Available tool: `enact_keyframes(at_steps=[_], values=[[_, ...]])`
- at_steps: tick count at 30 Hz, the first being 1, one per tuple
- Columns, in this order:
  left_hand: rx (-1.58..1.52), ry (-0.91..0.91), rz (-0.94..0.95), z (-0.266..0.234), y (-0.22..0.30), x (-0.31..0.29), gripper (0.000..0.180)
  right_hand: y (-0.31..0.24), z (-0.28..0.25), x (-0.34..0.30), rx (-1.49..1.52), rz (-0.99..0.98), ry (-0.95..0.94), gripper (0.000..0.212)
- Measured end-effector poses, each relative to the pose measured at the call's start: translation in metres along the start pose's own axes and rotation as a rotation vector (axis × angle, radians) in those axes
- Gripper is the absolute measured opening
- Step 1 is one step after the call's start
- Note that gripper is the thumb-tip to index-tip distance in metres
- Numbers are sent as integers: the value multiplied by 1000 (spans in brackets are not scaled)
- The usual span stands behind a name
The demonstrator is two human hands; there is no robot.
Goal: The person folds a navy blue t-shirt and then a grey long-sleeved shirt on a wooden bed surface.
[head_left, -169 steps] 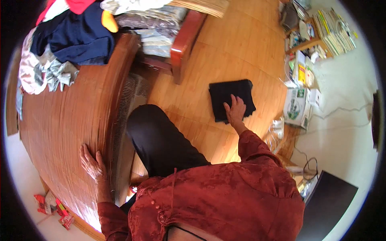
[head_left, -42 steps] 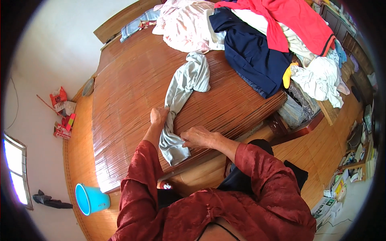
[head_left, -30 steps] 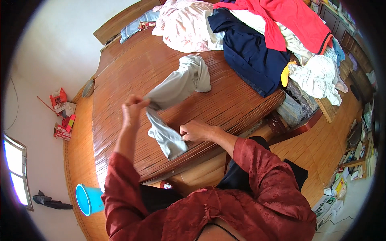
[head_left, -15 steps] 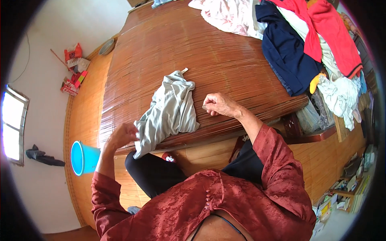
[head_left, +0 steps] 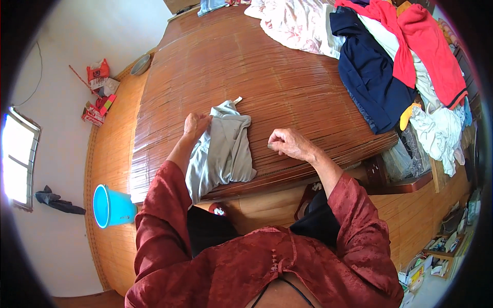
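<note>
A pale grey garment point(head_left: 222, 151) lies folded and creased near the front edge of the bed's brown slatted mat point(head_left: 287, 97), its lower end draping over that edge. A small white tag or strap point(head_left: 238, 100) sticks out at its far end. My left hand point(head_left: 196, 126) is closed at the garment's upper left edge, pinching the cloth. To the right of the garment and apart from it, my right hand point(head_left: 291, 143) hovers above the mat with curled fingers. Something small and greyish may be between its fingertips; I cannot make out what.
Red, navy and white clothes point(head_left: 372, 77) are heaped at the far right, with a pale pink cloth point(head_left: 292, 25) beside them. A blue bucket point(head_left: 114, 206) stands on the floor at left. Red bags and boxes point(head_left: 100, 92) sit by the wall near a metal basin point(head_left: 140, 64).
My left hand has moved away from me and rightward, from the garment's near left corner to its upper left edge. The garment's left side has been drawn inward. My right hand stays curled.
</note>
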State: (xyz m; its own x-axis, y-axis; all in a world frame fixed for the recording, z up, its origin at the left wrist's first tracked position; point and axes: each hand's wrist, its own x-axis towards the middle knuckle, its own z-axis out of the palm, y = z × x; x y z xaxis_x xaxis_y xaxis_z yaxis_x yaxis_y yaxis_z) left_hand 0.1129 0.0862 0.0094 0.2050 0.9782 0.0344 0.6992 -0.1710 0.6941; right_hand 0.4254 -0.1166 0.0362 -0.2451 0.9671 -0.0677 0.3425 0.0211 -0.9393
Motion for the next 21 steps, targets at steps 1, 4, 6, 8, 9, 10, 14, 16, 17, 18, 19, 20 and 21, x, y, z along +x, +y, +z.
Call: enact_keyframes(at_steps=[1,4,6,8,9,10,14,16,17,18,19,20,21], values=[[118,24,-78,6,5,9,40,4,-2,-1,0,-1,7,21],[263,44,-135,15,20,27,56,8,-5,-5,-17,5,43,21],[363,155,-158,27,33,31,62,9,-8,-7,-89,-4,43,22],[373,42,-233,27,41,35,53,8,-10,-8,-119,-37,58,24],[412,44,-207,32,27,44,45,8,-10,-7,-117,-40,56,24],[451,41,-181,35,27,45,38,9,-11,-7,-114,-38,54,24],[434,90,-39,25,24,57,26,8,-16,-7,-89,-50,64,25],[472,135,23,13,34,69,22,11,-17,-6,-177,-125,97,25],[455,142,49,9,54,70,22,17,-18,-7,-168,-101,113,25],[574,220,84,-7,70,82,23,10,-18,-6,-168,-108,115,25],[587,301,153,-29,96,94,26,1,-18,-7,-106,-23,110,25],[891,527,306,-86,105,123,30,-15,-13,-3,-45,23,82,24],[1025,665,419,-138,147,147,27,-1,-11,2,-64,-124,120,23]])
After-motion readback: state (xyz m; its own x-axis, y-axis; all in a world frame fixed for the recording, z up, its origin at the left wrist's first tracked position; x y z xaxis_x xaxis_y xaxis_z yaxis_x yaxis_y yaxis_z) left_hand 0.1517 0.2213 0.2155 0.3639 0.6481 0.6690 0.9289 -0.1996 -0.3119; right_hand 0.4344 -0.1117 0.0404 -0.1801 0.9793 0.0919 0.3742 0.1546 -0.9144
